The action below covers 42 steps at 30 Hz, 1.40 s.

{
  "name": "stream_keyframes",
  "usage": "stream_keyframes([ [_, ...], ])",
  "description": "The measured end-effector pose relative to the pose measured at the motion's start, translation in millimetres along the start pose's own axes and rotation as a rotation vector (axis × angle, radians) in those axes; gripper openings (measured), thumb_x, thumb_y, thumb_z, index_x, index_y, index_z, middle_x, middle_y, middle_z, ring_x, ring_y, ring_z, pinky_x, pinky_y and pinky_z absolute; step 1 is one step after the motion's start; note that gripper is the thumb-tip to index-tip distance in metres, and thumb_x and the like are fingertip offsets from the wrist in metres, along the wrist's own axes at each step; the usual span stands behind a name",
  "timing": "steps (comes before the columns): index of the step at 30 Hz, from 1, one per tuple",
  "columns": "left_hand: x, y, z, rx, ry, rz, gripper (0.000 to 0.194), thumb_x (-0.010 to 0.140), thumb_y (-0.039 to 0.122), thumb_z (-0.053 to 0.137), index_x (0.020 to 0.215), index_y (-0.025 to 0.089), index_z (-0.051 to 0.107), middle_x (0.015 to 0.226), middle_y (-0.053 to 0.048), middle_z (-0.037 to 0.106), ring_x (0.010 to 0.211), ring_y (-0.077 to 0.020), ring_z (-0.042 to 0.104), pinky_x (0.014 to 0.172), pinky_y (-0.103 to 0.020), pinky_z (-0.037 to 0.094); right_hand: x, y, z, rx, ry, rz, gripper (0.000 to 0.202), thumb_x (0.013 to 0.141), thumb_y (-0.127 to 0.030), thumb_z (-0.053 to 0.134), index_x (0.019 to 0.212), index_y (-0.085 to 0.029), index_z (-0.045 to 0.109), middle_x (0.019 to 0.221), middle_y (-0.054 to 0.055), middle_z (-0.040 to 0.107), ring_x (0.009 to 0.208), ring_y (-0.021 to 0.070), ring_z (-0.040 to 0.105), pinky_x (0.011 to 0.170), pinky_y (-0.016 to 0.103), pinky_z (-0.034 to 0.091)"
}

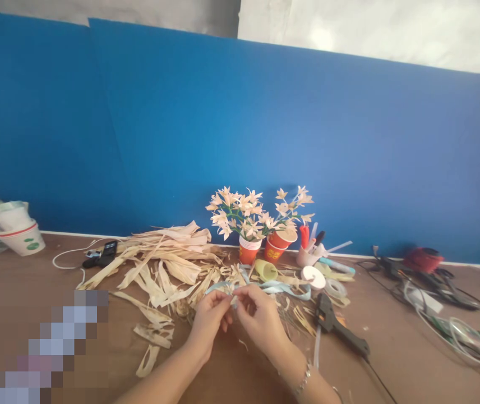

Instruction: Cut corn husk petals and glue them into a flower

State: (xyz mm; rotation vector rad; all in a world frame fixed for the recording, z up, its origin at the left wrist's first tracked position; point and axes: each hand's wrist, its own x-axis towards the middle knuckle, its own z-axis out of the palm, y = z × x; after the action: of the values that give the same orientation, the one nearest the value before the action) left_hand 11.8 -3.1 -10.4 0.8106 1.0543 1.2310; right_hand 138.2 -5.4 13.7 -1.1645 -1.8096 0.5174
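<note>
My left hand (210, 320) and my right hand (259, 317) meet over the middle of the table, fingers closed in a pinch. Between the fingertips shows a small pale piece (234, 301), which looks like dried corn husk; its shape is mostly hidden. Just beyond my fingers lie husk scraps and a pale blue ribbon (284, 288). A heap of dried corn husks (176, 264) spreads to the left. Behind my hands, pale husk flowers (244, 207) on green stems stand in a red paper cup (248, 252), with more flowers in another red cup (276, 249) beside it.
A black glue gun (341, 328) with a cord lies right of my right hand. Tape rolls (313, 277) and a cup of tools (306, 257) stand behind it. Cables (454, 336) tangle at far right. A drink cup (21, 235) is at far left; a blue panel (307, 140) closes the back.
</note>
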Motion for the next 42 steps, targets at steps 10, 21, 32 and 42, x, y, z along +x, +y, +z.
stream_keyframes([
  [10, -1.7, -0.3, 1.0, 0.02, -0.019, 0.006, 0.022, 0.064, 0.034, 0.067, 0.064, 0.017, 0.054, 0.046, 0.006, 0.051, 0.041, -0.0072, 0.046, 0.036, -0.015, 0.031, 0.1, 7.6, 0.7, -0.127, 0.08, -0.131, 0.014, 0.075, -0.007, 0.049, 0.075, -0.018, 0.058, 0.071, 0.002, 0.058, 0.06, 0.0135, 0.054, 0.056, 0.023, 0.042],
  [21, -2.5, 0.0, 0.7, -0.014, -0.059, -0.025, 0.027, 0.062, 0.038, 0.072, 0.068, 0.016, 0.056, 0.05, 0.003, 0.057, 0.043, -0.008, 0.05, 0.04, -0.017, 0.036, -2.6, 13.5, 2.9, -0.149, 0.084, -0.187, 0.016, 0.075, -0.005, 0.048, 0.077, -0.019, 0.055, 0.075, 0.002, 0.058, 0.063, 0.0139, 0.055, 0.058, 0.023, 0.042],
  [32, -3.8, 0.2, 1.0, 0.009, -0.052, -0.025, 0.027, 0.061, 0.037, 0.072, 0.067, 0.016, 0.057, 0.05, 0.004, 0.056, 0.043, -0.0081, 0.051, 0.04, -0.017, 0.037, -3.5, 13.4, 1.8, -0.202, 0.068, -0.214, 0.017, 0.075, -0.005, 0.048, 0.079, -0.02, 0.055, 0.078, 0.003, 0.058, 0.067, 0.0151, 0.058, 0.062, 0.024, 0.045],
  [42, -5.8, 1.0, 2.0, -0.007, -0.069, -0.051, 0.028, 0.062, 0.037, 0.073, 0.065, 0.016, 0.055, 0.053, 0.002, 0.06, 0.048, -0.0097, 0.056, 0.041, -0.016, 0.037, -4.4, 14.9, 1.4, -0.234, 0.054, -0.229, 0.018, 0.076, -0.004, 0.047, 0.081, -0.02, 0.055, 0.08, 0.004, 0.058, 0.068, 0.0156, 0.058, 0.062, 0.024, 0.045],
])
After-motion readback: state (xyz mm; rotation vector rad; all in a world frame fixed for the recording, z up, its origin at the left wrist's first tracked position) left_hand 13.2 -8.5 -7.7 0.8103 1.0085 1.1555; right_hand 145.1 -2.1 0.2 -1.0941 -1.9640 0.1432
